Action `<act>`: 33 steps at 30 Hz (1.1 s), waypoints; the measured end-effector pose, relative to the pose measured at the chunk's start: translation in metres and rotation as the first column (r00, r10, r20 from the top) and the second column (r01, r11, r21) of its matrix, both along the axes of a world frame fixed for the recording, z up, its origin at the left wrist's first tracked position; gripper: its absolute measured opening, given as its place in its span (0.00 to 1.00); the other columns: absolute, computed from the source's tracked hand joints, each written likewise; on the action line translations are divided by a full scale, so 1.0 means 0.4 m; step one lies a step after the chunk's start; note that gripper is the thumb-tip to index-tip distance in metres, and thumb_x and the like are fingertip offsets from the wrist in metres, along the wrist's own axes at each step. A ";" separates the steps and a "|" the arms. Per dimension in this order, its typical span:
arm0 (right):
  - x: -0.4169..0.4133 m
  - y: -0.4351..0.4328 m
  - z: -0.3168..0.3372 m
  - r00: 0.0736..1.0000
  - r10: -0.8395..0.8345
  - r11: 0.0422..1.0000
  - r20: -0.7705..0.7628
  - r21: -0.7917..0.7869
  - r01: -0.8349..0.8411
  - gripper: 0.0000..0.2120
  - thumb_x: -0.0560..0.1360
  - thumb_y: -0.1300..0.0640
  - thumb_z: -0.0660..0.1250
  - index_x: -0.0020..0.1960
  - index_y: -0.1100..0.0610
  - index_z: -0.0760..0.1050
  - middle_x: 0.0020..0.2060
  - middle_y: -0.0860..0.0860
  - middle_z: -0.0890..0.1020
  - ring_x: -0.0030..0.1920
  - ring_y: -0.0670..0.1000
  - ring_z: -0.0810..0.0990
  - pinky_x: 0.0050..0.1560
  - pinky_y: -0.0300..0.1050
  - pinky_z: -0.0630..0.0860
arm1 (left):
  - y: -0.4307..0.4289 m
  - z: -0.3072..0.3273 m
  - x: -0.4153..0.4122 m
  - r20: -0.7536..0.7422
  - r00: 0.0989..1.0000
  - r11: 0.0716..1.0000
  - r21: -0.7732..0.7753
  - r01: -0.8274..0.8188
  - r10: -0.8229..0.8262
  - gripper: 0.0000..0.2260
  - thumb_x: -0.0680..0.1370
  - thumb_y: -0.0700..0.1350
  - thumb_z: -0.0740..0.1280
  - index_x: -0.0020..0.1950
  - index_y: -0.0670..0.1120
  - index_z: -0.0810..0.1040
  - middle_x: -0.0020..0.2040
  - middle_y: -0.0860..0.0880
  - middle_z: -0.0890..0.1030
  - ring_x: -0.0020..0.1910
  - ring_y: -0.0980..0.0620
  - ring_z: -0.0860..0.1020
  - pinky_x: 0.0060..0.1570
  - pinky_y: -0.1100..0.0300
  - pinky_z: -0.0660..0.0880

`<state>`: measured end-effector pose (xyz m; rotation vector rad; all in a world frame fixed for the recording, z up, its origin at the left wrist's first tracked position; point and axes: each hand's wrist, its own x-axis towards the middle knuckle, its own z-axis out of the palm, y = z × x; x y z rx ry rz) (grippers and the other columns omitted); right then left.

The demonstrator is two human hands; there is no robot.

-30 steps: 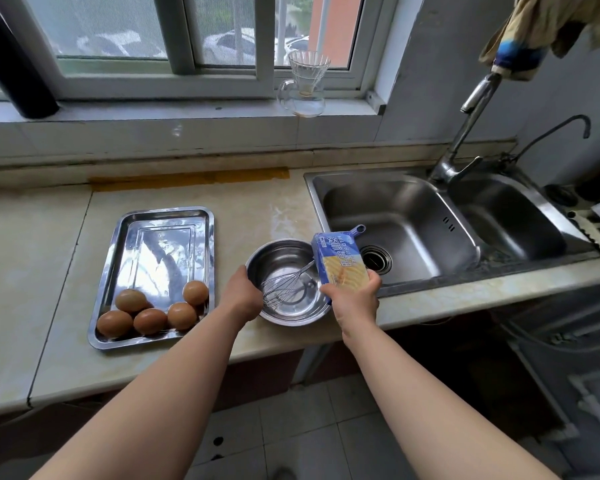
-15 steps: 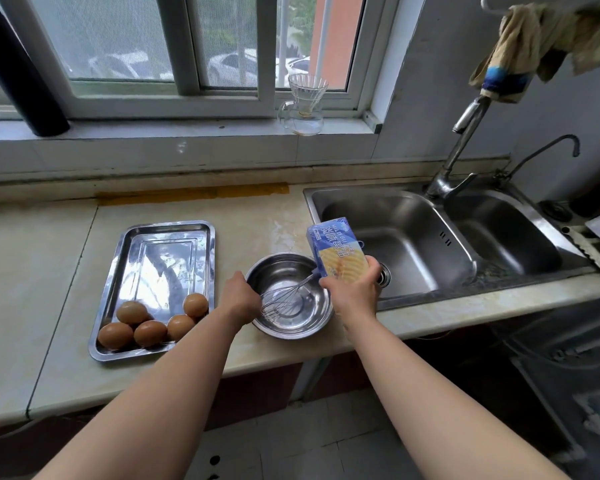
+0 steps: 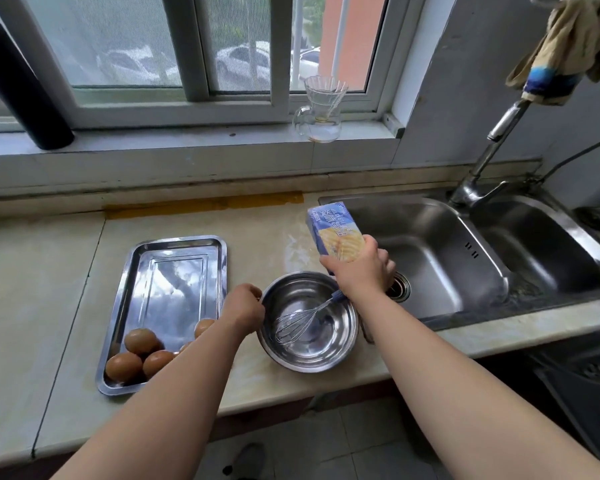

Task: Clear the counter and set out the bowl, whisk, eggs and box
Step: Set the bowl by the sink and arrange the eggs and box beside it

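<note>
A steel bowl (image 3: 329,355) stands near the counter's front edge with a wire whisk (image 3: 297,323) lying in it, blue handle to the right. My left hand (image 3: 245,306) grips the bowl's left rim. My right hand (image 3: 361,268) holds a blue and yellow box (image 3: 333,230) above the counter, just behind the bowl and beside the sink. Several brown eggs (image 3: 139,355) lie at the near end of a steel tray (image 3: 177,271) to the left; my left forearm hides some of them.
A double steel sink (image 3: 440,251) with a tap (image 3: 489,150) fills the right side. A glass jug with a dripper (image 3: 321,112) stands on the windowsill. A cloth (image 3: 575,46) hangs over the tap. A black pipe (image 3: 18,84) leans at far left.
My right hand has carried the box away from me, from over the bowl's right rim to behind the bowl. My left hand stays on the bowl's rim.
</note>
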<state>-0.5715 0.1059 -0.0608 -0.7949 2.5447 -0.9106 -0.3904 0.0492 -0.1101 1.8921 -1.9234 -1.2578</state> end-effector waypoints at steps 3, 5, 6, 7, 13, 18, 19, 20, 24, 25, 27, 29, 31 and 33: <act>-0.012 -0.049 -0.011 1.000 0.021 0.993 -0.009 0.116 -0.020 0.39 0.62 0.40 0.74 0.66 0.52 0.64 0.65 0.56 0.70 0.65 0.59 0.65 0.65 0.53 0.63 | -0.037 0.001 -0.010 -0.018 1.000 1.000 0.016 0.000 0.000 0.11 0.72 0.37 0.67 0.54 0.42 0.81 0.52 0.43 0.83 0.50 0.43 0.81 0.47 0.57 0.78; -0.017 -0.078 -0.021 1.000 0.009 0.988 0.020 0.156 -0.012 0.37 0.62 0.41 0.73 0.65 0.53 0.64 0.64 0.56 0.70 0.65 0.59 0.65 0.65 0.53 0.65 | -0.063 0.000 -0.022 -0.040 0.999 0.999 0.032 -0.002 0.003 0.11 0.72 0.39 0.68 0.54 0.42 0.81 0.52 0.43 0.83 0.50 0.43 0.81 0.51 0.54 0.79; -0.019 -0.091 -0.025 1.000 0.006 0.986 0.031 0.167 -0.011 0.36 0.62 0.42 0.73 0.64 0.53 0.64 0.64 0.57 0.69 0.65 0.59 0.65 0.65 0.52 0.65 | -0.073 0.003 -0.027 -0.051 0.999 0.999 0.045 0.001 0.002 0.11 0.72 0.39 0.69 0.53 0.42 0.81 0.51 0.43 0.83 0.50 0.43 0.81 0.52 0.52 0.79; -0.020 -0.106 -0.030 0.999 0.002 0.984 0.039 0.178 -0.009 0.35 0.63 0.43 0.73 0.64 0.54 0.64 0.64 0.57 0.69 0.65 0.59 0.65 0.65 0.52 0.65 | -0.086 0.002 -0.033 -0.060 0.998 0.998 0.057 0.006 -0.003 0.10 0.72 0.40 0.69 0.53 0.42 0.81 0.51 0.43 0.83 0.50 0.43 0.81 0.52 0.51 0.80; -0.024 -0.165 -0.057 0.998 -0.049 0.963 0.031 0.266 0.039 0.38 0.62 0.43 0.73 0.65 0.58 0.64 0.64 0.58 0.66 0.63 0.60 0.69 0.67 0.52 0.65 | -0.131 0.009 -0.053 -0.095 0.995 0.987 0.150 0.054 -0.040 0.02 0.72 0.39 0.71 0.43 0.41 0.80 0.40 0.42 0.82 0.40 0.42 0.81 0.44 0.48 0.82; -0.028 -0.189 -0.095 0.999 -0.049 0.939 -0.004 0.342 0.048 0.38 0.61 0.46 0.74 0.65 0.59 0.64 0.65 0.59 0.68 0.65 0.59 0.69 0.67 0.51 0.65 | -0.161 0.012 -0.047 -0.139 0.988 0.946 0.307 0.102 -0.061 0.05 0.74 0.34 0.69 0.40 0.41 0.76 0.34 0.43 0.77 0.32 0.47 0.78 0.35 0.53 0.81; -0.027 -0.193 -0.103 0.999 -0.047 0.933 -0.009 0.356 0.047 0.38 0.61 0.46 0.75 0.65 0.58 0.64 0.65 0.59 0.68 0.65 0.59 0.69 0.66 0.51 0.64 | -0.166 0.013 -0.045 -0.151 0.986 0.938 0.326 0.120 -0.073 0.05 0.74 0.34 0.69 0.40 0.41 0.75 0.33 0.44 0.76 0.30 0.48 0.77 0.32 0.55 0.81; -0.027 -0.195 -0.110 0.999 -0.046 0.928 -0.014 0.369 0.048 0.38 0.61 0.46 0.75 0.65 0.58 0.64 0.65 0.59 0.68 0.66 0.59 0.69 0.66 0.51 0.64 | -0.171 0.014 -0.044 -0.160 0.983 0.930 0.341 0.136 -0.085 0.06 0.75 0.34 0.69 0.40 0.41 0.75 0.32 0.44 0.76 0.29 0.49 0.76 0.30 0.57 0.80; -0.029 -0.199 -0.133 0.998 -0.047 0.909 -0.030 0.412 0.055 0.39 0.61 0.43 0.74 0.65 0.58 0.64 0.66 0.59 0.69 0.66 0.58 0.69 0.66 0.51 0.63 | -0.183 0.011 -0.039 -0.193 0.975 0.907 0.379 0.180 -0.113 0.06 0.75 0.34 0.68 0.40 0.41 0.75 0.33 0.45 0.75 0.29 0.51 0.76 0.27 0.60 0.79; -0.029 -0.200 -0.138 0.999 -0.043 0.906 -0.034 0.421 0.053 0.39 0.62 0.42 0.74 0.66 0.58 0.64 0.66 0.59 0.69 0.66 0.58 0.69 0.66 0.51 0.62 | -0.185 0.009 -0.038 -0.196 0.973 0.905 0.382 0.187 -0.118 0.06 0.75 0.34 0.68 0.40 0.41 0.75 0.33 0.45 0.75 0.29 0.51 0.76 0.27 0.60 0.79; -0.028 -0.201 -0.147 0.999 -0.032 0.899 -0.041 0.435 0.047 0.39 0.62 0.42 0.73 0.66 0.58 0.64 0.66 0.59 0.69 0.66 0.59 0.69 0.66 0.51 0.62 | -0.188 0.005 -0.037 -0.207 0.971 0.902 0.386 0.193 -0.119 0.05 0.75 0.34 0.68 0.41 0.42 0.75 0.34 0.45 0.76 0.30 0.50 0.77 0.29 0.58 0.80; -0.025 -0.201 -0.152 0.999 -0.023 0.894 -0.049 0.446 0.042 0.39 0.62 0.42 0.73 0.66 0.58 0.64 0.66 0.59 0.68 0.66 0.59 0.69 0.66 0.51 0.62 | -0.189 0.002 -0.036 -0.215 0.969 0.898 0.394 0.197 -0.119 0.04 0.75 0.34 0.68 0.44 0.41 0.76 0.35 0.45 0.76 0.30 0.50 0.77 0.32 0.56 0.81; -0.023 -0.200 -0.156 0.998 -0.014 0.890 -0.060 0.453 0.040 0.39 0.62 0.42 0.74 0.66 0.58 0.64 0.65 0.59 0.68 0.66 0.59 0.69 0.66 0.51 0.62 | -0.186 0.002 -0.036 -0.208 0.969 0.894 0.395 0.210 -0.136 0.04 0.75 0.33 0.67 0.47 0.40 0.77 0.37 0.44 0.76 0.31 0.51 0.76 0.31 0.57 0.81; -0.021 -0.200 -0.158 0.998 0.002 0.890 -0.070 0.455 0.030 0.40 0.62 0.42 0.74 0.66 0.58 0.63 0.65 0.59 0.68 0.66 0.60 0.69 0.65 0.52 0.62 | -0.181 0.006 -0.035 -0.200 0.968 0.893 0.392 0.223 -0.154 0.04 0.76 0.33 0.66 0.47 0.40 0.77 0.37 0.43 0.76 0.31 0.51 0.76 0.30 0.58 0.80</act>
